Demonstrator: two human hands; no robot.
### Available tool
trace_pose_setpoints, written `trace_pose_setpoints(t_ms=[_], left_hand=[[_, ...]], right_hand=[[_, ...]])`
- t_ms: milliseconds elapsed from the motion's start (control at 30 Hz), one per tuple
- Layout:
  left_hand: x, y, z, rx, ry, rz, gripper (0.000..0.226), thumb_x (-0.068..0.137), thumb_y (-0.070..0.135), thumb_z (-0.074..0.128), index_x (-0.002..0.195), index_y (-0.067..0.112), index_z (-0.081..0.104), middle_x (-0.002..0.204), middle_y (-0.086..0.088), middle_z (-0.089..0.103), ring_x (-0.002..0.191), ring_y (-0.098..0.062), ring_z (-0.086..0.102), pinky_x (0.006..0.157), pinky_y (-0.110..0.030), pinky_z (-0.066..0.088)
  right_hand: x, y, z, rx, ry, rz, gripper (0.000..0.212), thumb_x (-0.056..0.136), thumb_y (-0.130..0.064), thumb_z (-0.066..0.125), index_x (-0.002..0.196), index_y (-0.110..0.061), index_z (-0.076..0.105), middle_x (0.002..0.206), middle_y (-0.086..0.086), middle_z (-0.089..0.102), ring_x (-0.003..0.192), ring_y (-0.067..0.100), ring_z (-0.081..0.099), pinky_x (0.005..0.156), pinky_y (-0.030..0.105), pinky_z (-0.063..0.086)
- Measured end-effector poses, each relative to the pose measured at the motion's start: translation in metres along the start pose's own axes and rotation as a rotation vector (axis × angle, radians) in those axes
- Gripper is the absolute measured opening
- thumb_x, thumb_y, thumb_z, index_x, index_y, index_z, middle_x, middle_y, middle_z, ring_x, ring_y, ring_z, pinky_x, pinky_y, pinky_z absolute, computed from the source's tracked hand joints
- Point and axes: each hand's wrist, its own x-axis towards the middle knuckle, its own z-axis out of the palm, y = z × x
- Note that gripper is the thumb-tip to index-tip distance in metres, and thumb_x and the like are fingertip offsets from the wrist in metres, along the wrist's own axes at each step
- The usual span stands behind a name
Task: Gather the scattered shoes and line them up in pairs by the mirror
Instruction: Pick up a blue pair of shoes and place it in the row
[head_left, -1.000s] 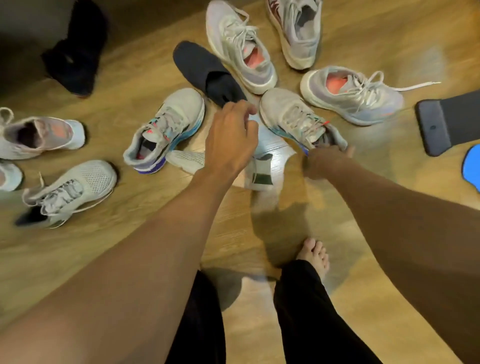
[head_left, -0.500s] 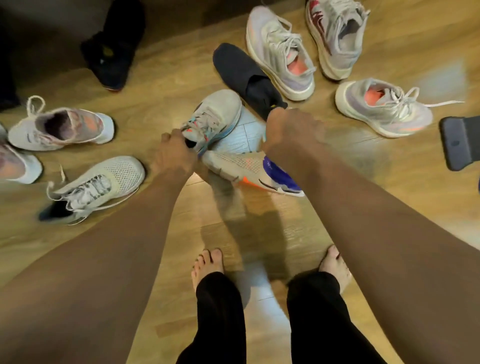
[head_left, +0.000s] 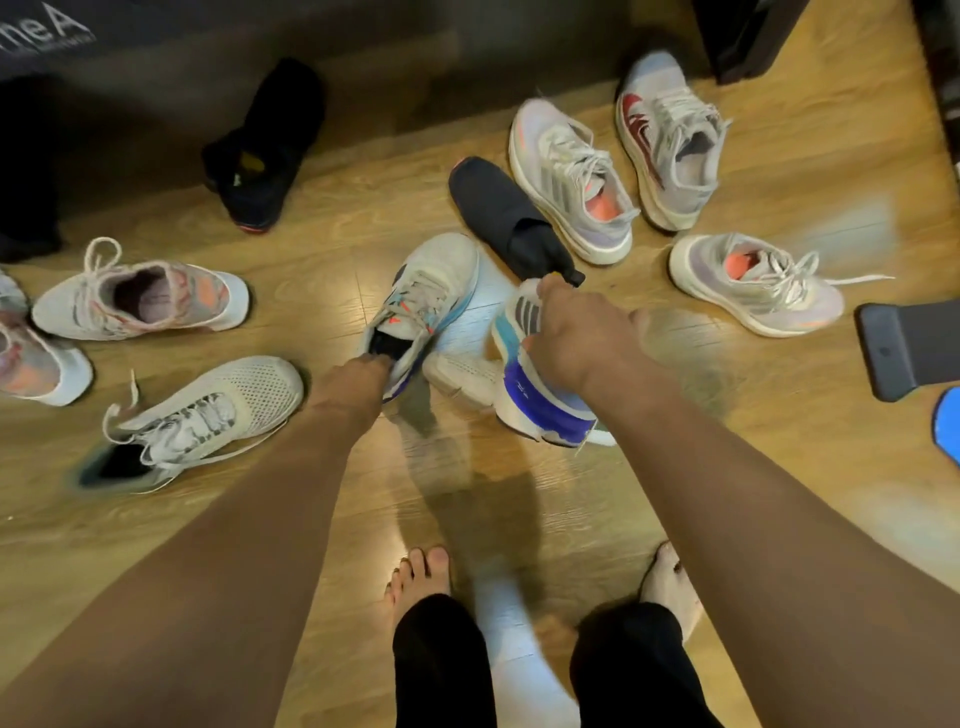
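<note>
Top left: white lettering (head_left: 49, 28) "meA" on dark surface. At centre, left hand (head_left: 358, 382) with fingers hooked into heel of striped grey sneaker (head_left: 431, 291) on the floor (head_left: 779, 415); right hand (head_left: 576, 338) gripping matching sneaker (head_left: 524, 395), tipped up, sole print unreadable.

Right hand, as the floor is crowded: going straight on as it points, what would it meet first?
Probably the black slip-on shoe, just beyond the right hand gripping the blue-soled sneaker; depth unclear.
</note>
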Motion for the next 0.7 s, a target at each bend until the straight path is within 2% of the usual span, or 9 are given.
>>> trace_pose_setpoints(t_ms=[133,200,267,333,467,567,600,700], left_hand=[[-0.017,0.000,0.014,-0.164,0.161,0.022,0.055,0.085,0.002,0.050,0.135,0.023,0.047,0.132,-0.010,0.056,0.110,-0.035,0.059,0.085,-0.042,0.048],[-0.025,0.006,0.007,-0.224,0.294,0.036,0.043,0.086,0.004,0.052,0.127,0.019,0.052,0.125,-0.013,0.059,0.103,-0.038,0.061,0.080,-0.043,0.047],[-0.030,0.015,-0.012,-0.275,0.398,0.059,0.024,0.091,0.016,0.053,0.116,0.014,0.055,0.119,-0.015,0.060,0.097,-0.040,0.061,0.076,-0.043,0.045],[-0.033,0.022,-0.043,-0.263,0.438,0.079,0.023,0.094,0.027,0.050,0.109,0.011,0.058,0.115,-0.015,0.060,0.097,-0.040,0.060,0.075,-0.042,0.043],[-0.044,0.033,-0.115,-0.154,0.372,0.010,0.029,0.089,0.026,0.050,0.108,0.010,0.063,0.102,-0.017,0.064,0.094,-0.037,0.059,0.076,-0.039,0.045],[-0.071,0.045,-0.177,-0.128,0.221,0.003,0.030,0.085,0.034,0.059,0.099,0.008,0.065,0.075,-0.007,0.057,0.076,-0.025,0.056,0.059,-0.031,0.041],[-0.083,0.051,-0.196,-0.123,0.176,0.013,0.034,0.083,0.038,0.063,0.098,0.007,0.065,0.073,-0.006,0.056,0.074,-0.024,0.056,0.056,-0.030,0.041],[-0.130,0.074,-0.249,-0.097,0.130,0.083,0.044,0.080,0.044,0.069,0.106,0.009,0.062,0.097,-0.012,0.063,0.088,-0.030,0.059,0.065,-0.033,0.044]], right_hand=[[-0.005,0.005,-0.010,0.086,-0.018,-0.066,0.045,0.093,-0.022,0.054,0.133,-0.032,0.037,0.116,0.004,0.061,0.115,0.031,0.052,0.106,0.052,0.019],[-0.006,0.002,-0.012,0.133,-0.050,-0.098,0.052,0.093,-0.021,0.054,0.139,-0.032,0.032,0.122,0.004,0.060,0.121,0.031,0.049,0.109,0.053,0.018],[-0.007,-0.006,-0.016,0.196,-0.081,-0.115,0.060,0.092,-0.019,0.056,0.144,-0.029,0.028,0.126,0.006,0.058,0.123,0.031,0.048,0.112,0.053,0.021],[-0.010,-0.016,-0.023,0.271,-0.107,-0.134,0.064,0.088,-0.017,0.062,0.143,-0.023,0.029,0.125,0.010,0.058,0.119,0.031,0.051,0.110,0.050,0.029],[-0.024,-0.027,-0.050,0.415,-0.206,-0.104,0.077,0.079,-0.019,0.070,0.144,-0.013,0.029,0.130,0.010,0.052,0.119,0.028,0.050,0.103,0.043,0.040],[-0.043,-0.034,-0.085,0.389,-0.266,-0.064,0.073,0.077,-0.022,0.073,0.140,-0.011,0.036,0.131,0.011,0.051,0.109,0.026,0.054,0.093,0.039,0.049],[-0.052,-0.035,-0.099,0.363,-0.285,-0.062,0.072,0.077,-0.025,0.074,0.138,-0.010,0.039,0.129,0.011,0.053,0.103,0.025,0.055,0.088,0.036,0.050],[-0.083,-0.034,-0.146,0.233,-0.284,-0.094,0.067,0.078,-0.037,0.075,0.132,-0.008,0.048,0.123,0.009,0.056,0.091,0.021,0.051,0.075,0.031,0.043]])
